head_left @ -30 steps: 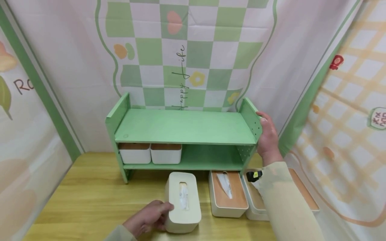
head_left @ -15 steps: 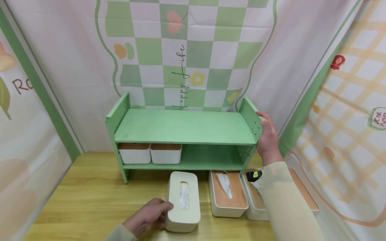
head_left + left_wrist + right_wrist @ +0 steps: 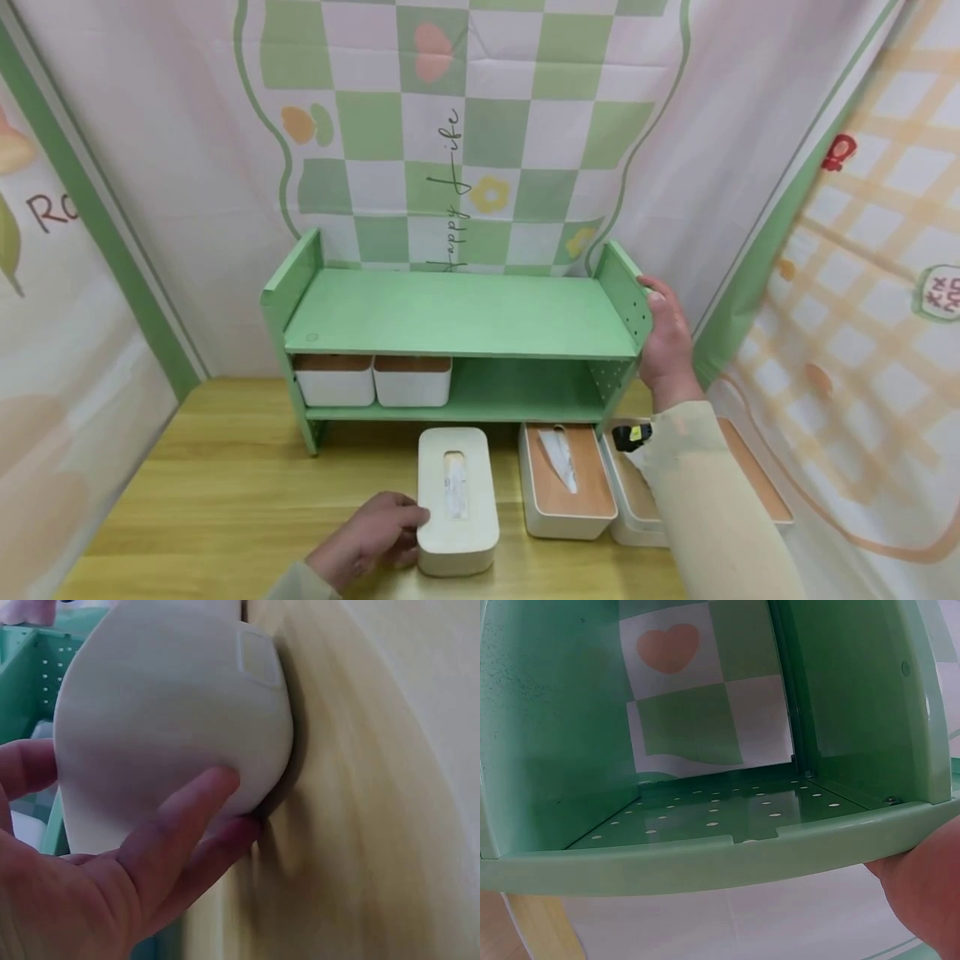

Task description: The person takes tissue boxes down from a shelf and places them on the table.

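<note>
A cream tissue box (image 3: 477, 500) with a slotted lid sits on the wooden table in front of the green shelf (image 3: 457, 312). My left hand (image 3: 382, 532) holds it by its near left side: the thumb lies at the lid's edge, and in the left wrist view the fingers (image 3: 180, 821) reach along the wall, one of them low by the table. With my right hand (image 3: 667, 350) I grip the right side panel of the shelf near its upper front edge. The right wrist view shows only a part of that hand, against the green edge.
Two white boxes with brown lids (image 3: 412, 383) stand at the left of the lower shelf level. A tissue box with an orange-brown lid (image 3: 570, 500) stands at the shelf's right foot. More boxes (image 3: 637, 533) lie beside it, partly behind my right sleeve. Printed curtains surround the table.
The cream tissue box has turned slightly and levelled, and its left wall no longer shows in the head view. My left hand has shifted a little with it. The right hand stays put.
</note>
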A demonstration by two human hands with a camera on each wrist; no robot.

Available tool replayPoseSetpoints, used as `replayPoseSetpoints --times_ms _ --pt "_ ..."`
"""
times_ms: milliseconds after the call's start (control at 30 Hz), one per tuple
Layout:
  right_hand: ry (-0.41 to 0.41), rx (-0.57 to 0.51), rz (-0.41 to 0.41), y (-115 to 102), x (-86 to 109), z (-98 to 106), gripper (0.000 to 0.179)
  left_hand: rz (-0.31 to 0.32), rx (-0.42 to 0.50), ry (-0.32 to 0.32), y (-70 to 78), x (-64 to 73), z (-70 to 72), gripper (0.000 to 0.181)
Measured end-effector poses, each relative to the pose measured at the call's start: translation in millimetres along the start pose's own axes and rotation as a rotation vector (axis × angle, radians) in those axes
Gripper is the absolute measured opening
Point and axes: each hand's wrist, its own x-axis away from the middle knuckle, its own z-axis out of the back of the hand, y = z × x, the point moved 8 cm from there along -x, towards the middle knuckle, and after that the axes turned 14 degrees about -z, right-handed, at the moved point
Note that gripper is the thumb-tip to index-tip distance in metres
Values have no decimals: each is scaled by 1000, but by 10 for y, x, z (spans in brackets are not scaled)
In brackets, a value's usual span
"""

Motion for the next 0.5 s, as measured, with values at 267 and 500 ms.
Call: replayPoseSetpoints --times_ms 267,500 --pt "21 31 -7 0 4 17 48 -225 -432 30 325 63 -25 86" --pt "32 41 1 35 -39 26 48 -370 -771 -77 496 203 -251 86"
